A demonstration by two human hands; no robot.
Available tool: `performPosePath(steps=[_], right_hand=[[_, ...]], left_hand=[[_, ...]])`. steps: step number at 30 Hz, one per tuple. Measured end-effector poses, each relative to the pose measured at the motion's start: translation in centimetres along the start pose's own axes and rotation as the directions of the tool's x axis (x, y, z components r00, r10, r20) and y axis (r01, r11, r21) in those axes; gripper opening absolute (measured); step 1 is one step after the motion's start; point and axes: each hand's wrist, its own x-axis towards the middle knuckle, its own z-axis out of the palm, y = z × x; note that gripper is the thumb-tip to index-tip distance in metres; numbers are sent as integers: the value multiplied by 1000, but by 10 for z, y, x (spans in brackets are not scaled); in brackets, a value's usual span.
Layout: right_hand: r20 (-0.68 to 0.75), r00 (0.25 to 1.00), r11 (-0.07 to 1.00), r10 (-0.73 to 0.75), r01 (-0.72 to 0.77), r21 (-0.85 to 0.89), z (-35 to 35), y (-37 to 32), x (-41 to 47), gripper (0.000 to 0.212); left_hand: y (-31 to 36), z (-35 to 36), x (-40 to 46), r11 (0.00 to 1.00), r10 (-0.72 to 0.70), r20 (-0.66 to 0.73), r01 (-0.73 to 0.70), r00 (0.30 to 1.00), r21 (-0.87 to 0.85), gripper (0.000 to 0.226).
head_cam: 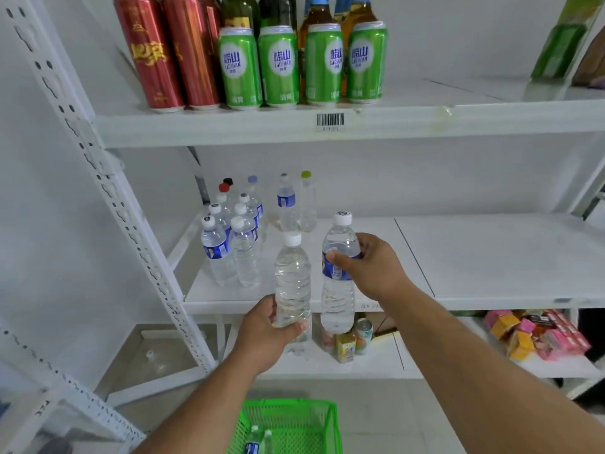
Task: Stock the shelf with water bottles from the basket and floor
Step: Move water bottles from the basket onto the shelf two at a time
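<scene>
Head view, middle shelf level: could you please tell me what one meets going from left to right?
Perforated shelf upright → cluster of water bottles standing on the shelf → unlabelled bottle in the left hand → blue-labelled bottle in the right hand → bare shelf board.

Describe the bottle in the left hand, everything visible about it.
The unlabelled bottle is clear ribbed plastic with a white screw cap, full of clear liquid and bearing no label. It stands upright in the air in front of the middle shelf's front edge, not resting on it. The left hand grips its lower part, thumb across the front, fingers wrapped behind. It is close beside the labelled bottle in the right hand; contact is unclear.
</scene>
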Motion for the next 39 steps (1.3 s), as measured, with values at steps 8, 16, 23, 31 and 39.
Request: performPosePath(steps=[8, 16, 23, 31, 39], right_hand=[[-13, 1000, 1000, 6, -6, 15, 21, 0, 59, 16], [-25, 999, 998, 22, -23, -51, 43, 1, 107, 20], [-42, 999, 996, 14, -17, -83, 49, 10, 148, 13], [-32, 999, 999, 22, -23, -26, 55, 38, 212, 17], [-10, 998, 997, 64, -64, -39, 67, 75, 274, 30]], left_hand=[[-3, -16, 63, 1000, -11, -3, 11, 1000, 18, 50], [-8, -26, 129, 999, 25, 12, -25, 1000, 23, 46], [-11, -22, 172, 999, 30, -1, -30, 1000, 30, 42], [-19, -10, 236, 999, -14, -67, 16, 998, 38, 37], [-36, 14, 302, 997, -74, -162, 74, 984, -8, 34]])
